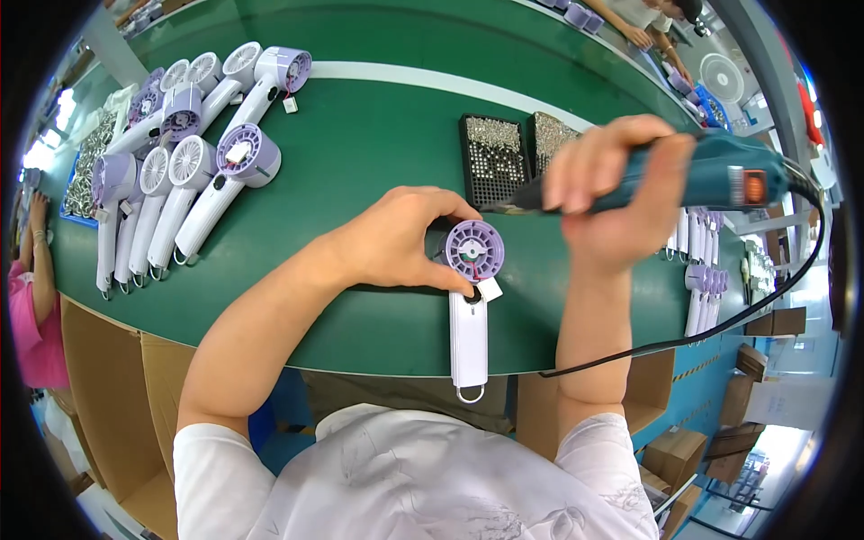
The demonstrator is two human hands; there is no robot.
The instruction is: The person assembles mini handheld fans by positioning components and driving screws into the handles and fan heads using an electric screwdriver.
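Head view: the left hand curls around a handheld fan, its handle overhanging the counter's near edge (easily knocked if that hold loosens), while the right hand grips a corded power driver that could skid if angled.

You stand out as one of several workers on a factory assembly floor, where matching white-and-lilac handheld fans lie in rows on a long green workbench. Black trays of small metal parts, a corded power tool and open cardboard boxes mark the production setting, with co-workers at left and upper right.
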